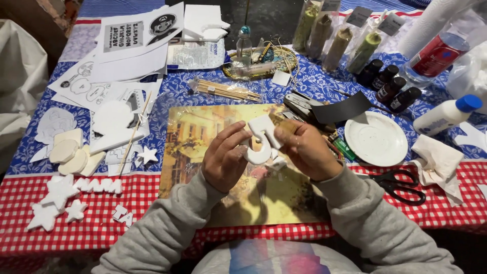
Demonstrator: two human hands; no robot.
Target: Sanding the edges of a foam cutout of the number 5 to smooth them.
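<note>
Both my hands are raised over a yellowish picture mat at the table's middle. My left hand grips the lower curve of a white foam cut-out shaped like a numeral. My right hand pinches a small tan strip, apparently sandpaper or a file, against the upper right edge of the cut-out. White foam crumbs lie on the mat under the hands. Grey sleeves cover both arms.
Black scissors, a white plate and a crumpled tissue lie to the right. A glue bottle, dark paint bottles and wooden skewers sit behind. White foam stars and letters and printed sheets fill the left.
</note>
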